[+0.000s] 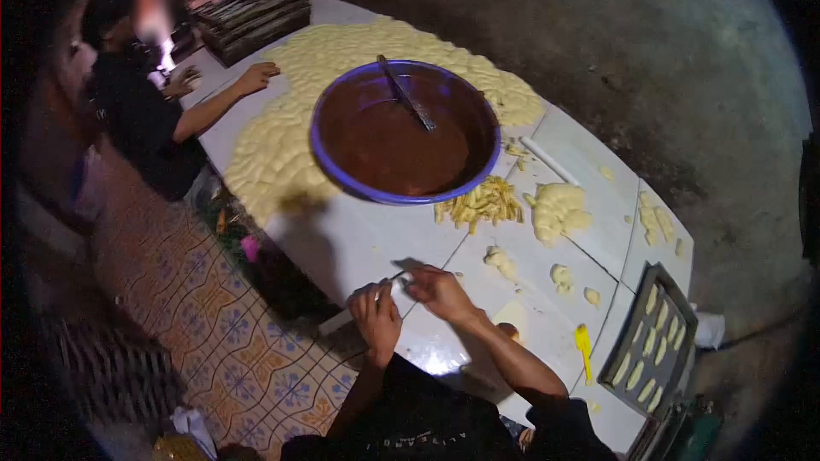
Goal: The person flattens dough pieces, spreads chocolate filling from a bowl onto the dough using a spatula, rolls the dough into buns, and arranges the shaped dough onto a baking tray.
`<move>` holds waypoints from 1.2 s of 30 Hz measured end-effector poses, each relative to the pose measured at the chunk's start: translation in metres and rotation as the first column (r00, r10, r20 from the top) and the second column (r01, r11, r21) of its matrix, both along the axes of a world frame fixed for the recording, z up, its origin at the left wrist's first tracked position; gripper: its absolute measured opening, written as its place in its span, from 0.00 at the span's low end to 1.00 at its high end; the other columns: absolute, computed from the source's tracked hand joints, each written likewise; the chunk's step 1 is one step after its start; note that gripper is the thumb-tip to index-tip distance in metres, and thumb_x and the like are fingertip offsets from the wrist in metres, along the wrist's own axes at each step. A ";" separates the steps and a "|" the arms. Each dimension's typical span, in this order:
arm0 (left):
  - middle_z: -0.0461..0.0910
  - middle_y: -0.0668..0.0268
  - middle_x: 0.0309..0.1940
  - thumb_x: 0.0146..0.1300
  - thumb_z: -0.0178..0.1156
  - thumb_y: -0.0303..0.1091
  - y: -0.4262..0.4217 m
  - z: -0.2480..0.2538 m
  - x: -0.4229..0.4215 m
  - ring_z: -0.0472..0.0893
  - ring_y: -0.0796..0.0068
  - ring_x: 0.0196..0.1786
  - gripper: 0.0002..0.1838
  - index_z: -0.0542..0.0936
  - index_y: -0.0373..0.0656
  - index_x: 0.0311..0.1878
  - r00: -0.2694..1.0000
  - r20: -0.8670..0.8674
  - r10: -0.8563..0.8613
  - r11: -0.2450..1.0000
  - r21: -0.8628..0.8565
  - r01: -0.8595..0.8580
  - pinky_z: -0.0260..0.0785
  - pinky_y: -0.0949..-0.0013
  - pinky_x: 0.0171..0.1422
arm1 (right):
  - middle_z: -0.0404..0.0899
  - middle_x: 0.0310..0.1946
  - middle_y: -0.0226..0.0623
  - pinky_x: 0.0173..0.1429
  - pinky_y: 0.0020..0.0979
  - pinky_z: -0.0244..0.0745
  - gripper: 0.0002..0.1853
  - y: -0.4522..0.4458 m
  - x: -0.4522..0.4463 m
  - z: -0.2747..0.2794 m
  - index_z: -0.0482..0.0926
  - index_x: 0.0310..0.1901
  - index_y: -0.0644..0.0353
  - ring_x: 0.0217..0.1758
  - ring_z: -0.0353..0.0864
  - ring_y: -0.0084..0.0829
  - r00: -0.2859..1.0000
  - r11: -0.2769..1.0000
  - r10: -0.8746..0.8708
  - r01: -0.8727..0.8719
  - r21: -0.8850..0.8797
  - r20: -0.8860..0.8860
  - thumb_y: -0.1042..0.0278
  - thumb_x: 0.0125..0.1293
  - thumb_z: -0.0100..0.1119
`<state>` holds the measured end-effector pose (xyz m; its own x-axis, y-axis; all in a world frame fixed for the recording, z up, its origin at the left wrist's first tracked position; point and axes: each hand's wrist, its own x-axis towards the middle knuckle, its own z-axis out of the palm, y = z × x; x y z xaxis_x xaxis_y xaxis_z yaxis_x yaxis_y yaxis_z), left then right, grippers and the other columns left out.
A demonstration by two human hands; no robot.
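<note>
At the near edge of the white tiled table point(401, 239), my left hand point(374, 318) and my right hand point(437, 293) are close together. Between them is a small pale item point(400, 290) with a thin dark tip, too small to name. The fingers of both hands are curled, and I cannot make out exactly what each one grips. Beyond them stands a purple basin point(406, 200) of brown filling with a metal utensil point(407, 94) in it. Cut strips point(480, 205) and a dough lump point(558, 212) lie to the right of the basin.
Many dough pieces point(273, 154) cover the table's far side. A tray point(653, 337) of shaped dough sits at the right, near a yellow tool point(583, 350). Another person point(141, 111) works at the left, beside stacked dark trays point(252, 21). A white rod point(549, 160) lies right of the basin.
</note>
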<state>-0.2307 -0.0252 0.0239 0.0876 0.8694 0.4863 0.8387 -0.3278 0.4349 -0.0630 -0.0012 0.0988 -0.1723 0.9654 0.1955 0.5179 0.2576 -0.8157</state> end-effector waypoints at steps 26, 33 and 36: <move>0.76 0.56 0.54 0.64 0.60 0.27 0.005 -0.002 0.004 0.74 0.51 0.61 0.22 0.79 0.45 0.63 0.999 -0.034 0.006 0.998 -0.058 -0.008 0.63 0.45 0.69 | 0.85 0.32 0.55 0.35 0.43 0.76 0.09 0.093 0.143 -0.015 0.86 0.39 0.67 0.25 0.81 0.43 0.816 0.819 -0.571 0.559 0.129 0.089 0.77 0.59 0.59; 0.74 0.48 0.58 0.57 0.65 0.24 0.037 -0.010 0.037 0.72 0.45 0.63 0.28 0.77 0.40 0.64 0.965 -0.034 -0.261 0.965 0.014 0.261 0.63 0.42 0.66 | 0.86 0.46 0.44 0.57 0.45 0.80 0.16 -0.136 0.144 -0.022 0.88 0.50 0.56 0.51 0.84 0.46 0.857 0.884 -0.446 0.467 -0.025 0.260 0.73 0.58 0.65; 0.77 0.50 0.55 0.57 0.65 0.21 0.035 0.023 0.079 0.74 0.47 0.61 0.25 0.79 0.40 0.60 0.853 -0.008 -0.521 0.848 0.106 0.519 0.64 0.46 0.67 | 0.82 0.35 0.41 0.49 0.42 0.80 0.10 -0.154 0.147 -0.060 0.87 0.38 0.59 0.44 0.80 0.45 0.824 0.874 -0.486 0.467 0.134 0.292 0.74 0.51 0.67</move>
<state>-0.1512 0.0094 0.0468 0.5024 0.6456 0.5751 0.5242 -0.7564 0.3912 0.0844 -0.1548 0.0385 0.2467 0.9324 0.2641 0.8085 -0.0478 -0.5865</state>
